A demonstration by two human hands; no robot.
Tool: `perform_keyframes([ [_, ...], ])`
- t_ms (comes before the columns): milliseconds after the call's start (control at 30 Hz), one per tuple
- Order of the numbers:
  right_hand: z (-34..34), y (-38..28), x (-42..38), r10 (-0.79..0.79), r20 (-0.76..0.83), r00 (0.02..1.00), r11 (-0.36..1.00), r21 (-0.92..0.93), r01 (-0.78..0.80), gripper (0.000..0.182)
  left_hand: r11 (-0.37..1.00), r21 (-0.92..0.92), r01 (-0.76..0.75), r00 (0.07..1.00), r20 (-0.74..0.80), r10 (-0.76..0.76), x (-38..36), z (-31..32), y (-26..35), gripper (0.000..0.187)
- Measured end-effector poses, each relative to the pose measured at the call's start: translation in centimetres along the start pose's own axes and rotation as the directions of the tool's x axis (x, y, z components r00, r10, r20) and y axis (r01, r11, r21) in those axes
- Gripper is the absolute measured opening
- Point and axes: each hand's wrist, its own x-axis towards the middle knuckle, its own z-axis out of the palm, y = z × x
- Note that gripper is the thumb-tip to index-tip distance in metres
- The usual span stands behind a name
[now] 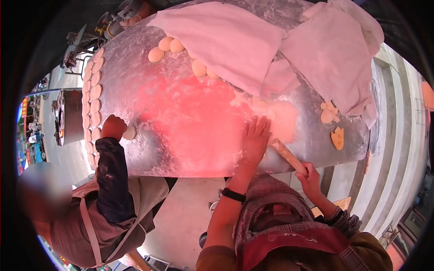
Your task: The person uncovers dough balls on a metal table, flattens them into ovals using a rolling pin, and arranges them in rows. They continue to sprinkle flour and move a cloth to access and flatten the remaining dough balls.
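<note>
My left hand (256,138) lies palm down on the floured metal table (190,117), fingers stretched out, close to its front edge. Beyond those fingertips spreads a pale patch of flour (282,115); whether any dough is under my palm is hidden. Lower right, my right hand (310,179) is closed round one end of a wooden rolling pin (288,155). The pin slants up to the left, and its far end reaches over the table near my left hand.
At left, a co-worker's hand (114,127) touches a dough round (129,133) beside rows of flat rounds (95,92). White cloths (226,40) partly cover dough balls (156,54) at the back. Small dough pieces (327,112) and a yellowish scrap (337,138) lie at right.
</note>
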Motion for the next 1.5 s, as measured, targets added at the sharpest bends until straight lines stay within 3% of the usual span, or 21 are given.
perform_keyframes([
  [67, -0.3, 0.5, -0.1, 0.008, -0.002, 1.000, 1.000, 0.013, -0.008, 0.034, 0.999, -0.019, 0.048, 0.999, 0.010, -0.047, -0.5, -1.3, -2.1, 0.053],
  [133, -0.6, 0.7, 0.0, 0.020, -0.004, 1.000, 0.999, 0.034, -0.020, 0.034, 0.839, -0.258, 0.479, 0.832, -0.171, -0.527, -1.7, -3.8, -3.6, 0.050],
  [167, -0.7, 0.6, 0.1, 0.043, 0.027, 0.999, 0.998, 0.052, -0.045, 0.034, 0.843, -0.247, 0.477, 0.836, -0.167, -0.522, -2.6, -4.4, -3.2, 0.050],
  [233, -0.3, 0.5, 0.1, 0.066, 0.067, 0.996, 0.995, 0.074, -0.071, 0.034, 0.974, 0.173, 0.144, 0.988, 0.039, -0.153, -4.4, -5.7, -2.3, 0.047],
  [333, 1.3, -0.3, 0.8, -0.032, 0.043, 0.999, 0.998, 0.061, 0.030, 0.034, 0.941, 0.271, 0.203, 0.975, 0.037, -0.221, -3.7, -7.8, -5.4, 0.051],
  [367, 1.3, -1.2, 1.0, -0.039, 0.072, 0.997, 0.997, 0.071, 0.034, 0.034, 0.918, 0.149, 0.368, 0.929, -0.094, -0.357, -3.0, -7.8, -7.4, 0.046],
  [400, 1.5, -1.8, 1.3, -0.050, 0.101, 0.994, 0.996, 0.079, 0.042, 0.034, 0.917, 0.149, 0.371, 0.928, -0.095, -0.360, -3.3, -7.4, -7.6, 0.046],
  [467, 2.6, -2.4, 2.4, -0.109, 0.110, 0.988, 0.991, 0.089, 0.100, 0.034, 0.753, -0.329, 0.570, 0.760, -0.136, -0.635, -3.1, -6.6, -7.5, 0.038],
  [500, 3.0, -2.7, 2.8, -0.160, 0.120, 0.980, 0.984, 0.100, 0.148, 0.033, 0.778, -0.364, 0.511, 0.838, 0.011, -0.546, -3.3, -7.0, -6.8, 0.036],
  [533, 3.4, -3.1, 3.3, -0.160, 0.133, 0.978, 0.984, 0.099, 0.148, 0.033, 0.773, -0.362, 0.521, 0.831, 0.011, -0.556, -3.9, -7.3, -7.3, 0.036],
  [600, 4.1, -4.7, 4.7, -0.149, 0.207, 0.967, 0.982, 0.146, 0.120, 0.034, 0.769, 0.074, 0.635, 0.769, -0.153, -0.621, -4.7, -8.3, -9.1, 0.042],
  [667, 4.8, -6.2, 6.4, -0.195, 0.226, 0.954, 0.977, 0.129, 0.169, 0.034, 0.709, -0.006, 0.705, 0.690, -0.229, -0.687, -4.3, -9.1, -10.5, 0.051],
  [767, 7.2, -9.1, 9.0, -0.284, 0.226, 0.932, 0.959, 0.085, 0.271, 0.035, 0.826, 0.208, 0.524, 0.846, -0.018, -0.533, -2.8, -7.6, -9.8, 0.062],
  [900, 11.4, -14.3, 12.3, -0.380, 0.207, 0.902, 0.920, -0.012, 0.391, 0.039, 0.801, 0.363, 0.475, 0.819, 0.151, -0.554, -1.5, -7.0, -8.3, 0.065],
  [967, 12.0, -15.2, 12.1, -0.438, 0.256, 0.862, 0.871, -0.116, 0.477, 0.043, 0.692, -0.281, 0.665, 0.668, -0.190, -0.720, -3.4, -9.7, -8.9, 0.065],
  [1000, 12.4, -15.5, 12.2, -0.490, 0.311, 0.814, 0.800, -0.210, 0.562, 0.048, 0.576, -0.281, 0.768, 0.514, -0.265, -0.816, -4.5, -11.6, -9.6, 0.068],
  [1033, 13.4, -15.4, 12.6, -0.482, 0.313, 0.818, 0.803, -0.215, 0.556, 0.048, 0.598, -0.156, 0.786, 0.552, -0.257, -0.793, -4.6, -13.0, -10.7, 0.068],
  [1100, 15.7, -15.3, 13.8, -0.737, 0.289, 0.611, 0.551, -0.269, 0.790, 0.053, 0.598, -0.031, 0.801, 0.575, -0.237, -0.783, -4.6, -13.6, -12.6, 0.068],
  [1167, 17.6, -18.0, 17.6, -0.680, 0.250, 0.689, 0.597, -0.356, 0.719, 0.061, 0.735, 0.268, 0.623, 0.764, -0.008, -0.645, -1.8, -11.9, -16.2, 0.067],
  [1367, 18.9, -20.0, 23.2, -0.784, 0.148, 0.603, 0.466, -0.502, 0.729, 0.060, 0.785, 0.250, 0.567, 0.814, -0.022, -0.581, 0.8, -12.2, -19.3, 0.062],
  [1500, 15.1, -16.7, 13.3, -0.654, 0.165, 0.739, 0.702, -0.234, 0.673, 0.059, 0.780, 0.238, 0.579, 0.785, 0.095, -0.612, -6.5, -13.3, -15.5, 0.060],
])
